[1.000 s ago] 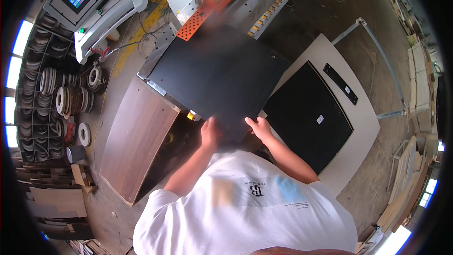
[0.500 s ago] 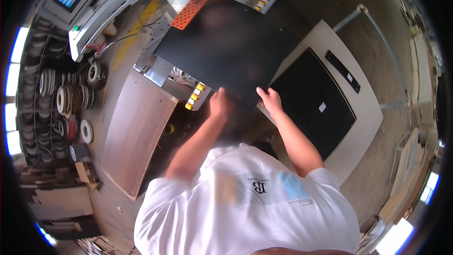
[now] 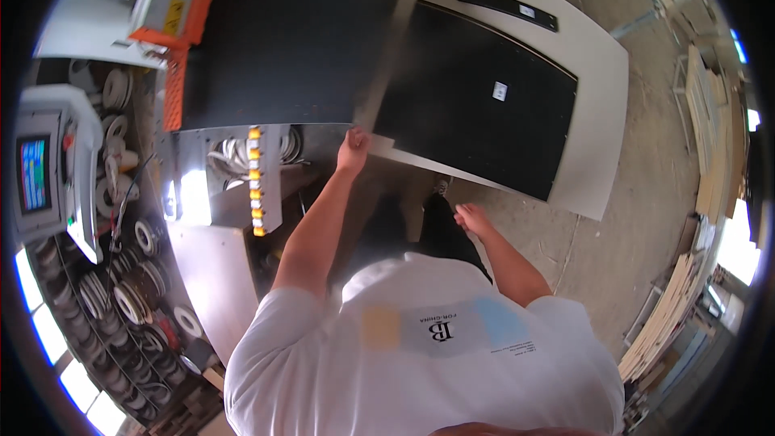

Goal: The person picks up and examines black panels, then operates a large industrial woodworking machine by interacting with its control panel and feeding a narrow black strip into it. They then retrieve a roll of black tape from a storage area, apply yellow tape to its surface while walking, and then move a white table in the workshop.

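A large black panel lies across the machine's feed side at the upper left, partly under its orange guard. My left hand is closed at the near right corner of this panel, gripping its edge. Away from the panel, my right hand hangs beside my right leg, fingers loosely curled in and nothing visible in them. Another black panel with a small white label lies on a pale board to the right, next to a narrow black strip.
The pale board reaches toward my right side. A roller rail with yellow rollers juts out at the machine's near edge. Further left are a control panel and rolls of edging tape. Stacked boards line the right.
My view has turned right, shifting the machine leftward in it. My right hand has let go of the panel and dropped to my side; my left hand remains at the panel's edge.
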`<control>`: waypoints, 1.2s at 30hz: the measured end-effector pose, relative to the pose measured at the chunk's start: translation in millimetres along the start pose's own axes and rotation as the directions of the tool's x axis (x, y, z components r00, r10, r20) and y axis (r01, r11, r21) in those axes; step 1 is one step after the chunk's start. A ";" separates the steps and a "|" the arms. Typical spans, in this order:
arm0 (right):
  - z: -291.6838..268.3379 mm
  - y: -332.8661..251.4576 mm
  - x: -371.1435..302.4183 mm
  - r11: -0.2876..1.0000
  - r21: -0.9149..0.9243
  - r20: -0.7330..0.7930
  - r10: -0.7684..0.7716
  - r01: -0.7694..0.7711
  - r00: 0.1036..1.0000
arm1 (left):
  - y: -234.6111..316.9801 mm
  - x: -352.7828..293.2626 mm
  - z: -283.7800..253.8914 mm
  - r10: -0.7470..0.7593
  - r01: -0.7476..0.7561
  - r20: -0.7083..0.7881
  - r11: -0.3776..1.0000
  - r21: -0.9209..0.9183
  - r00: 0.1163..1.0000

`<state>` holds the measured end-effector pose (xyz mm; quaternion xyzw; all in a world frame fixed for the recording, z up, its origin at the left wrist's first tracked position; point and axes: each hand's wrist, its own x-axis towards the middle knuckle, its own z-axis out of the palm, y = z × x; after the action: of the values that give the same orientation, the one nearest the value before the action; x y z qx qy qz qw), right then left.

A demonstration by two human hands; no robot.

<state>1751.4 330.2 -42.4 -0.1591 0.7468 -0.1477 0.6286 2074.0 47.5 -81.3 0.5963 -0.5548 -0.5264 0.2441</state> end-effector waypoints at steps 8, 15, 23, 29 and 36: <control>-97.3 107.2 -28.0 0.938 0.248 -0.211 0.295 -0.241 0.932 | -20.1 53.1 101.6 -0.063 0.123 -0.135 0.855 0.504 0.989; -140.8 117.0 -3.7 0.927 0.332 -0.192 0.247 -0.174 0.950 | -55.4 -23.0 143.7 -0.205 0.258 -0.245 0.943 0.212 0.948; -210.1 133.2 27.8 0.944 0.269 -0.248 0.261 -0.192 0.933 | -54.7 -39.2 200.2 -0.572 0.612 -0.283 0.788 0.071 0.770; -242.0 152.5 65.0 0.777 0.597 -0.235 0.407 -0.199 0.883 | 40.7 -58.6 198.5 -0.679 0.683 -0.100 0.731 0.010 0.728; -226.1 126.7 87.9 0.353 0.936 -0.116 0.290 0.006 0.950 | 126.8 -101.1 172.2 -0.603 0.563 -0.190 0.795 -0.228 0.774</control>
<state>1507.9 412.4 -136.6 0.3088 0.6199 -0.5058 0.5144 1885.0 157.2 9.5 0.7799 -0.2627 -0.5377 0.1836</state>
